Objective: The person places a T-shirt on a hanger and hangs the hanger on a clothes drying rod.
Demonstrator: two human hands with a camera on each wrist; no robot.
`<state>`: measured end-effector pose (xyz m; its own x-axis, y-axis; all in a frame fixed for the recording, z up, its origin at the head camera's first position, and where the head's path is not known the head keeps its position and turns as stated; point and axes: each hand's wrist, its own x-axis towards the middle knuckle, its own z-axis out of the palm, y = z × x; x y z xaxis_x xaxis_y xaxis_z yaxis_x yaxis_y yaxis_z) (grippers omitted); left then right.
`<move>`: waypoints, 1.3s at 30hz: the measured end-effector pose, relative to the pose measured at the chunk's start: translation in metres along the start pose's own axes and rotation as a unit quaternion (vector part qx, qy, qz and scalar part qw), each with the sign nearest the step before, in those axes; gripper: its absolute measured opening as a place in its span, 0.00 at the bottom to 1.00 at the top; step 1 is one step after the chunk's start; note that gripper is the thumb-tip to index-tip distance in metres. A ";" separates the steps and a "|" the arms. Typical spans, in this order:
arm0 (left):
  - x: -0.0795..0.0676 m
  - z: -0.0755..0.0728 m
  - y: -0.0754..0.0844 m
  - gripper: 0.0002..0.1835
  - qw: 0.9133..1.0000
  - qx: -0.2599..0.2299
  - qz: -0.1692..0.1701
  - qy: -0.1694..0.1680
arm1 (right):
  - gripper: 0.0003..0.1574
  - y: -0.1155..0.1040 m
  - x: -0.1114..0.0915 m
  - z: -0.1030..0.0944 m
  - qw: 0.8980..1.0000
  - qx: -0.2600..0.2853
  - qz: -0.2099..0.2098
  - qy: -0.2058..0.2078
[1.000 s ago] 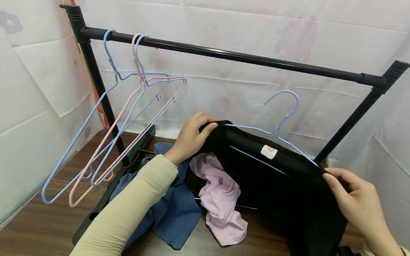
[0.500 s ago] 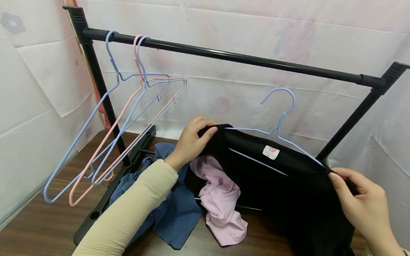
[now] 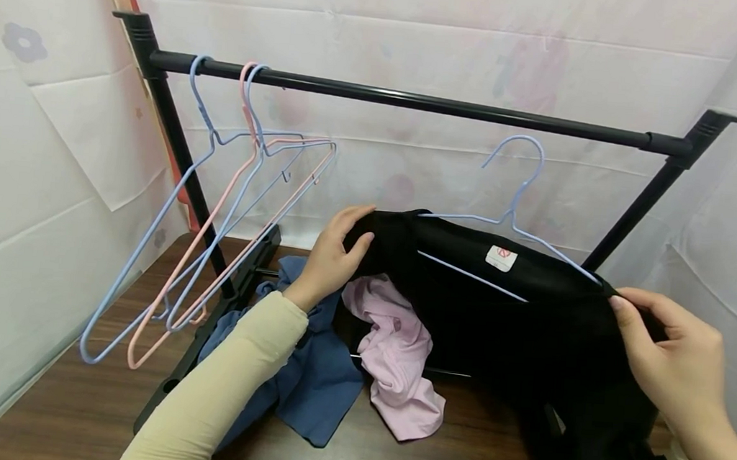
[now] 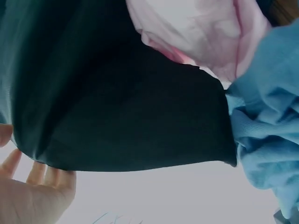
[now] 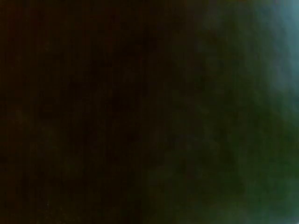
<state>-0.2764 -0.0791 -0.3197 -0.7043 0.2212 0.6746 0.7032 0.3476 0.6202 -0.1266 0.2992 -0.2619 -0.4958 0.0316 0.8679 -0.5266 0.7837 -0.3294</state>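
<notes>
A black shirt (image 3: 478, 325) with a white neck label (image 3: 501, 258) hangs between my two hands in the head view. Inside its neckline sits a light blue hanger (image 3: 519, 195), its hook bare and upright in front of the rack. My left hand (image 3: 329, 259) holds the shirt's left shoulder, thumb in front and fingers behind the cloth, as the left wrist view also shows. At the other shoulder my right hand (image 3: 683, 356) pinches the fabric over the hanger's end. The right wrist view is dark and blurred, apparently covered by cloth.
A black rack's bar (image 3: 417, 101) runs across behind the shirt. Blue and pink hangers (image 3: 166, 243) hang at its left end. A blue garment (image 3: 317, 392) and a pink garment (image 3: 397, 362) lie below on the brown wooden table (image 3: 42, 414).
The shirt and its hanger have risen slightly and shifted right, with my right hand moving the same way. My left hand's thumb and fingers have spread a little apart at the shoulder.
</notes>
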 end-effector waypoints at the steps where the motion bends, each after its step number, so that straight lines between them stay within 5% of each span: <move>1: -0.001 -0.001 -0.001 0.25 1.000 0.005 -0.004 -0.002 | 0.11 -0.001 0.002 -0.001 1.000 -0.002 0.000 0.002; 12: -0.026 -0.011 -0.005 0.28 0.995 0.055 -0.054 -0.058 | 0.10 -0.010 0.022 -0.012 0.998 -0.040 0.026 0.033; 17: -0.043 -0.021 -0.008 0.29 0.990 0.092 -0.088 -0.065 | 0.06 -0.011 0.032 -0.017 0.992 -0.055 0.101 0.046; 21: -0.060 -0.033 -0.010 0.30 0.984 0.111 -0.121 -0.074 | 0.18 -0.009 0.037 -0.020 0.985 -0.056 0.157 0.044; 27: -0.085 -0.044 -0.020 0.31 0.975 0.147 -0.138 -0.092 | 0.22 0.000 0.039 -0.022 0.982 -0.044 0.167 0.070; 33: -0.105 -0.046 -0.030 0.32 0.963 0.180 -0.160 -0.117 | 0.23 0.007 0.037 -0.023 0.980 -0.029 0.175 0.093; 39: -0.118 -0.046 -0.039 0.38 0.938 0.214 -0.203 -0.184 | 0.23 0.014 0.026 -0.023 0.977 -0.038 0.188 0.088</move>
<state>-0.2166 -0.1609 -0.4052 -0.9470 0.2627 0.1849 0.3211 0.7879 0.5254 -0.1308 0.3252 -0.2351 -0.5139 0.4273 0.7439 -0.2742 0.7398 -0.6144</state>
